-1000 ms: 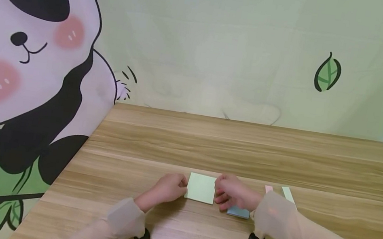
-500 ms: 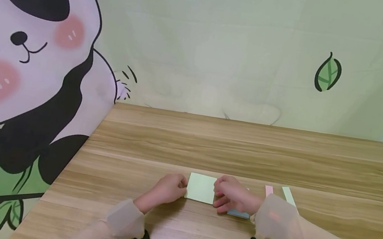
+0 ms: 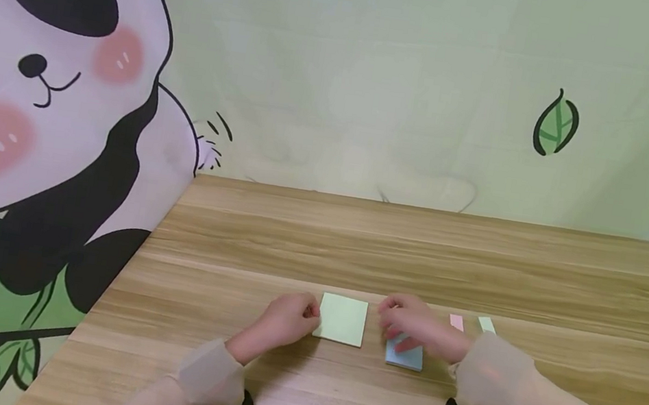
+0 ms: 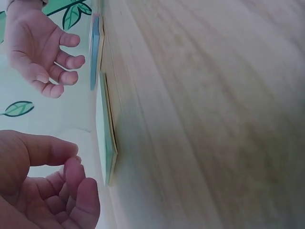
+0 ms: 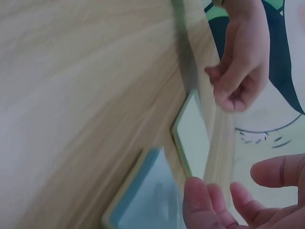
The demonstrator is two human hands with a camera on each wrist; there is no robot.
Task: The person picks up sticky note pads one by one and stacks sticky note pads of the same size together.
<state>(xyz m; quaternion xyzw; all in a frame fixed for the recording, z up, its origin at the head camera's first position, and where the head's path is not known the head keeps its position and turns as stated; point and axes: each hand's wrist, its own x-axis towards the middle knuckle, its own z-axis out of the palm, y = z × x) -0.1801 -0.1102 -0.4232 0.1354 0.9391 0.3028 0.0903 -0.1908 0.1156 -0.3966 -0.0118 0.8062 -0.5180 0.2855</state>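
Low and left of centre, my left hand curled its fingers on nothing beside the green pad, flat on the tabletop; aligning that pad seemed nearly finished. Farther right, my right hand, at its edge half a second earlier, hung relaxed and empty over the blue pad; gripping that one called for closing those fingers.

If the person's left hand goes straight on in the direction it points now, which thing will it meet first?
Probably the light green pad: in the head view, its left edge lies right in front of the left hand. Height is unclear, so the hand might pass above it.
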